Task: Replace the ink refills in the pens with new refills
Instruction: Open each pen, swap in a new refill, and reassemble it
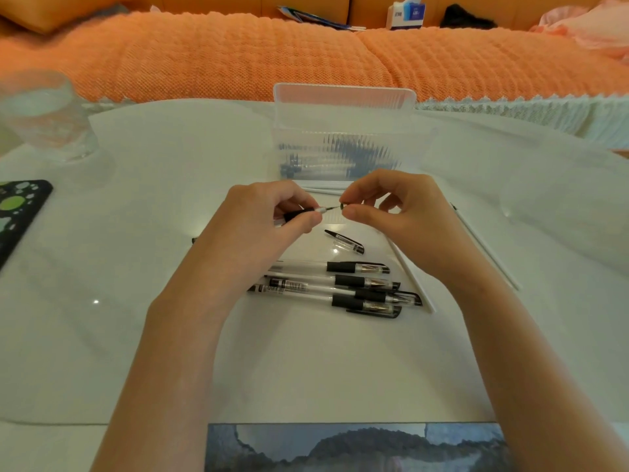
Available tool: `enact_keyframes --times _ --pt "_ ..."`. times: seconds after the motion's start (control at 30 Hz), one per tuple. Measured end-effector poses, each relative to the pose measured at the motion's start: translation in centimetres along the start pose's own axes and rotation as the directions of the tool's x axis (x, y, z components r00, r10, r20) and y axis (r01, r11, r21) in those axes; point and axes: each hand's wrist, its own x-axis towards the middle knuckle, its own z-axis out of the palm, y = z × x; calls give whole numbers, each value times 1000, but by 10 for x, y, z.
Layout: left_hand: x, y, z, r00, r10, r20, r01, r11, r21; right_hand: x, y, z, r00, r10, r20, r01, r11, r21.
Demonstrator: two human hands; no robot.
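Grey printed mat (354,447); beyond, barcode-labelled pens (299,286).

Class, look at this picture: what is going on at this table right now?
A person is working on a pen at a white table. The left hand grips the pen by its black grip, while the right hand pinches a small dark piece at its tip. A loose cap and several capped pens lie nearer the person, a clear box behind.

Place: a home living room.
Evidence: an orange sofa (306,52) with a knitted throw stood behind the white table (136,233).
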Motion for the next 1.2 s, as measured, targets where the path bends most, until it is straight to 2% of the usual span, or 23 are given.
enact_keyframes --times 0.4,0.57,0.7,0.93,1.2 --pt "1 5 4 999 39 15 -40 999 37 -1 -3 5 998 -18 58 16 999 28" --pt "1 5 4 999 42 8 -43 998 56 -1 -1 10 992 17 127 -12 999 -41" --pt "1 4 3 999 36 -7 -36 998 53 0 -2 6 996 14 92 -18 999 40" --pt "2 3 3 999 46 -13 -45 997 64 -2 1 9 992 17 125 -16 1000 -9" --pt "0 6 2 997 71 -15 -71 997 -24 -2 -2 8 994 34 105 -35 999 6"
